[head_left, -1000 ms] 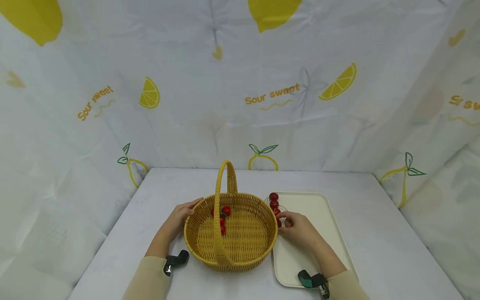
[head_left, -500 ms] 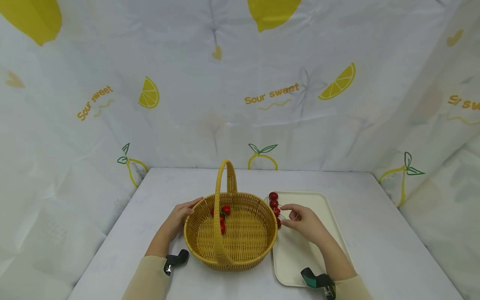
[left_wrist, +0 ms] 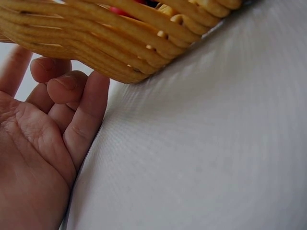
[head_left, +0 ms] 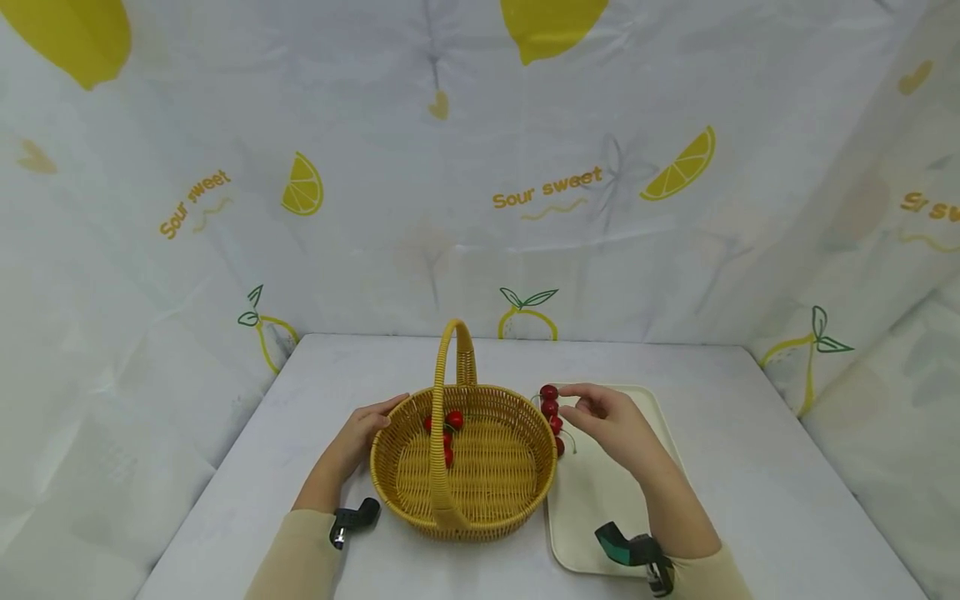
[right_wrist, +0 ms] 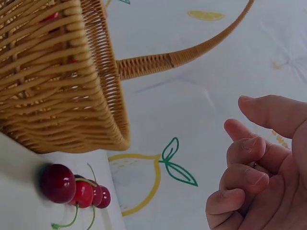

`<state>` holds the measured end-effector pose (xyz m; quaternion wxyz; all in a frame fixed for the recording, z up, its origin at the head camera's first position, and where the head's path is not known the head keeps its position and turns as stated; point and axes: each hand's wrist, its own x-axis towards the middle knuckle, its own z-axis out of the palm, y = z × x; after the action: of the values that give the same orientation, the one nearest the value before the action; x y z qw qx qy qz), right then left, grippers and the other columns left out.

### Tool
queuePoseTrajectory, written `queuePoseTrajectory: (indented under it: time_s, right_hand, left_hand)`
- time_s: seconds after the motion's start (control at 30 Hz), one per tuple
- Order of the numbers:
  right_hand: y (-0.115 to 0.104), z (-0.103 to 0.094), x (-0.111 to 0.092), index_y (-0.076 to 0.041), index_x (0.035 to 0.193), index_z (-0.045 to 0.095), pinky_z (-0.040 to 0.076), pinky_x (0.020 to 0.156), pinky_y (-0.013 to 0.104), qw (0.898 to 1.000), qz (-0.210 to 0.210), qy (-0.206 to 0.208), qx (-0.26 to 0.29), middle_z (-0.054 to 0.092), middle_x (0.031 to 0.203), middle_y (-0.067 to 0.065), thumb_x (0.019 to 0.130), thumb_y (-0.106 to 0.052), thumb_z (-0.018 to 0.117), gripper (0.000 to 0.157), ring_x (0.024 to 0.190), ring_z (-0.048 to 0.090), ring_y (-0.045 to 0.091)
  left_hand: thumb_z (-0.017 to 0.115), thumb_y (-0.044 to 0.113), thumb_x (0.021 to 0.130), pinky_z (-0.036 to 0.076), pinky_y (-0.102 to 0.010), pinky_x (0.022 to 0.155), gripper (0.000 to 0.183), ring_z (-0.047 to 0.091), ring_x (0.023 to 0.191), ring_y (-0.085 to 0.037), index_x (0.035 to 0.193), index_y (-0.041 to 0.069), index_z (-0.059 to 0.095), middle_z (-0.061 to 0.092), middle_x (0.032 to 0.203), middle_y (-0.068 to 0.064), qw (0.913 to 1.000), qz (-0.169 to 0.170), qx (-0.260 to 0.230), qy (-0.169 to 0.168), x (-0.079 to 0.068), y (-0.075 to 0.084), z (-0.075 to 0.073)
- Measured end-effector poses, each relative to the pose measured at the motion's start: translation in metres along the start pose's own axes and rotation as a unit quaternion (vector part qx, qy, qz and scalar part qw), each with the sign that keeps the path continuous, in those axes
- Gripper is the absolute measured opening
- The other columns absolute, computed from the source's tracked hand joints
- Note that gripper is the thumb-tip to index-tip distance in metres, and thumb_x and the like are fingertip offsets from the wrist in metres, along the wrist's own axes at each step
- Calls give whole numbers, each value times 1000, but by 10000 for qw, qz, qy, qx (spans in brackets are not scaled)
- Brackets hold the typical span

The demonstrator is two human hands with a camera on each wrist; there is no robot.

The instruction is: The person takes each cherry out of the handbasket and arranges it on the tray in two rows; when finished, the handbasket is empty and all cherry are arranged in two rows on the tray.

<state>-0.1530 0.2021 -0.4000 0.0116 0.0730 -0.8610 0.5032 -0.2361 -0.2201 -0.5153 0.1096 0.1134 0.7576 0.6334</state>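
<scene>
A yellow wicker basket (head_left: 491,467) with a tall handle stands on the table, several red cherries (head_left: 454,420) lying in its left half. My left hand (head_left: 360,437) rests against the basket's left side; in the left wrist view its fingertips meet the woven wall. Several dark red cherries (head_left: 549,408) with stems line the left edge of a cream tray (head_left: 600,508), beside the basket. Over the tray, my right hand (head_left: 618,425) has thumb and index finger apart near the far cherries. Nothing shows between its fingers in the right wrist view.
The basket's handle (head_left: 441,417) arches high over its middle. A white cloth covers the table (head_left: 780,500), and a lemon-print sheet (head_left: 375,250) hangs behind it. Each wrist carries a small black camera (head_left: 356,517).
My right hand has drawn back from the nearest tray cherry, its fingers parting, and moved away from me toward the far cherries. The left hand and basket stay in place.
</scene>
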Motion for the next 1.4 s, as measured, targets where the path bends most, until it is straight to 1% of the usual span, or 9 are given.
queuePoseTrajectory:
  time_s: [0.1,0.17,0.33,0.43,0.57,0.77,0.93,1.13,1.4]
  right_hand:
    - [-10,3,2,-9,127,71,36,56,27,9999,1,-44,94,50,77,5,97,-26,70,34,71,45,20]
    - [-16,6,4,-7,126,70,37,57,27,9998,-16,-49,176,52,79,6,97,-25,70,34,73,47,21]
    - [-30,15,12,-5,126,70,44,62,27,9989,-124,-82,442,61,86,7,98,-22,69,33,79,55,22]
    - [-36,21,18,-5,126,70,45,59,27,9980,-209,-151,570,61,84,7,98,-22,69,33,72,53,20]
    - [-45,30,28,-7,125,70,40,52,27,9971,-393,-198,622,58,81,7,97,-23,69,32,63,46,17]
    - [-58,46,44,-8,122,73,42,61,29,9958,-702,-228,543,58,80,4,98,-21,68,27,68,48,19]
    - [-66,62,57,-5,123,72,41,64,33,9944,-825,-475,468,55,75,3,98,-20,67,29,68,46,19]
    - [-65,83,76,-4,123,72,39,61,33,9925,-834,-794,398,56,76,2,98,-20,68,30,63,42,16]
    - [-52,113,96,-6,119,73,40,61,30,9890,-710,-1284,190,55,80,2,98,-20,67,26,64,43,15]
  left_hand:
    - [49,16,86,26,-52,118,64,38,147,-30,149,13,56,52,152,-7,10000,-28,-36,38,1,-1,0]
    - [49,16,86,25,-51,118,64,39,147,-29,149,13,56,53,152,-6,10000,-35,-70,47,1,-2,0]
    - [49,16,87,24,-53,119,64,37,148,-32,150,11,54,51,153,-9,10000,77,14,-43,2,-1,0]
    - [49,16,87,22,-55,119,64,36,148,-34,150,10,54,50,153,-10,9999,98,37,-71,2,-1,0]
    - [49,16,87,21,-55,119,63,37,148,-32,150,12,55,51,153,-8,10000,50,39,-39,2,0,0]
    - [49,16,87,23,-55,119,63,38,147,-31,149,13,56,52,152,-7,10000,-31,-32,1,2,4,2]
    - [47,15,87,22,-57,119,63,36,148,-33,150,11,54,51,153,-9,10000,26,16,-41,2,5,2]
    - [46,14,89,19,-57,120,62,35,149,-32,150,10,54,50,153,-10,10000,43,9,-48,2,6,1]
    - [48,16,88,21,-58,119,62,36,148,-35,150,9,54,51,153,-12,9999,143,-2,-80,0,2,0]
